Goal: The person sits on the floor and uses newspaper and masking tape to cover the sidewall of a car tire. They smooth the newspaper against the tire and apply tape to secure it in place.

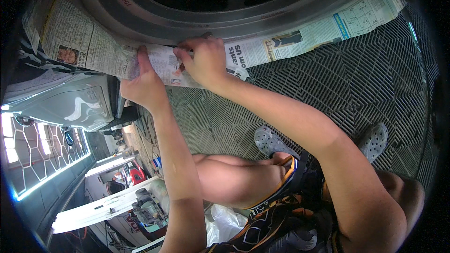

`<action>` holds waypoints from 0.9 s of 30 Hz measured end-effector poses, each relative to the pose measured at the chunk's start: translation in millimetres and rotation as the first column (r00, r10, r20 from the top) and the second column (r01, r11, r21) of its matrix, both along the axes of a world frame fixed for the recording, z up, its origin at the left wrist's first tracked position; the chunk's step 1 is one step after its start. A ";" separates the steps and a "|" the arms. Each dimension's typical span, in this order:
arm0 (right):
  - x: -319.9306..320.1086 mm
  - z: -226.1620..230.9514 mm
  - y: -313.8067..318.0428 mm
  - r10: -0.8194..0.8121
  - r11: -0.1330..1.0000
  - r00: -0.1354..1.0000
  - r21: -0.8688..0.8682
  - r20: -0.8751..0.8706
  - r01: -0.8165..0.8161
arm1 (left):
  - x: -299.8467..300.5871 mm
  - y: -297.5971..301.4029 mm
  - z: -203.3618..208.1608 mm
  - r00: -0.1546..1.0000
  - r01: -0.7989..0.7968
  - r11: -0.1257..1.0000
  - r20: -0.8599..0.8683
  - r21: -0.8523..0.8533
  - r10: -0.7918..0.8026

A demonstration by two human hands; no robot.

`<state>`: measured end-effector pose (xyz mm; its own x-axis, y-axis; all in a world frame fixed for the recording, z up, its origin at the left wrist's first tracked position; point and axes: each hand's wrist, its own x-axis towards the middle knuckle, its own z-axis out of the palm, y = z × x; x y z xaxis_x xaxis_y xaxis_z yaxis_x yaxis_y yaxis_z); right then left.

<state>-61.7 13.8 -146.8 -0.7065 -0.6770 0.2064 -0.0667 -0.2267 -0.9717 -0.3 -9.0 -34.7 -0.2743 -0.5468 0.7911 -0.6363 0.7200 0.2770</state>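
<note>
A large grey wheel rim (197, 21) curves across the top, with dark openings between its spokes. Printed newspaper (267, 49) follows its lower edge in a long curved band from left to right. My left hand (145, 84) grips the paper left of the middle, thumb lying flat on its face and the other fingers hidden behind it. Close by on the right, my right hand (206, 58) has its fingers bent against the paper right at the rim's edge, thumb and forefinger near each other. The paper is creased and bunched under this hand.
Grey ribbed mat tiles (300, 93) cover the floor, where my grey clogs (374, 141) rest. On the left are a silver car (70, 103) and a white worktop (98, 206) with equipment. Clear plastic sheeting (225, 225) lies beside my leg.
</note>
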 end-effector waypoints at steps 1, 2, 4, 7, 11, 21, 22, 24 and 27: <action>0.1 -0.1 -0.1 0.010 0.999 1.000 0.036 -0.002 -0.010 | -0.1 -1.2 -1.4 1.000 0.019 1.000 -0.006 -0.003 -0.019; 1.1 0.8 -0.4 -0.006 0.999 1.000 0.051 -0.011 0.006 | -0.3 -0.4 -3.3 1.000 0.001 1.000 -0.004 -0.007 -0.001; 3.1 3.9 -1.8 -0.038 0.996 0.999 0.081 -0.031 0.041 | -2.6 2.8 -6.4 0.999 -0.033 0.999 -0.001 -0.014 0.033; 2.9 6.5 -3.8 -0.070 0.994 0.997 0.081 -0.036 0.072 | -1.7 2.9 -8.4 0.999 -0.043 0.998 0.031 -0.040 0.044; 2.1 5.4 -2.6 -0.099 0.994 0.995 0.037 -0.034 0.100 | -1.4 3.0 -9.3 0.999 -0.041 0.999 -0.005 0.008 0.041; 5.4 2.7 -4.7 -0.107 0.988 0.992 0.107 -0.066 0.114 | 6.3 0.0 -19.7 0.991 -0.129 0.991 0.019 -0.036 0.130; 6.0 2.5 -5.2 -0.112 0.985 0.991 0.127 -0.080 0.121 | 8.1 -0.1 -21.2 0.990 -0.139 0.990 0.004 -0.020 0.139; 5.4 0.9 -6.5 -0.156 0.984 0.983 0.072 -0.099 0.163 | 8.7 -1.5 -23.3 0.984 -0.172 0.983 0.028 -0.064 0.174; 3.3 1.8 -2.5 -0.176 0.984 0.966 -0.020 -0.190 0.176 | 8.0 -1.0 -25.3 0.976 -0.205 0.973 0.052 -0.108 0.211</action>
<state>-58.3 11.3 -145.0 -0.7618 -0.5449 0.3503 -0.2895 -0.1973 -0.9366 7.7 -10.0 -59.9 -0.2135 -0.5149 0.8302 -0.7888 0.5922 0.1644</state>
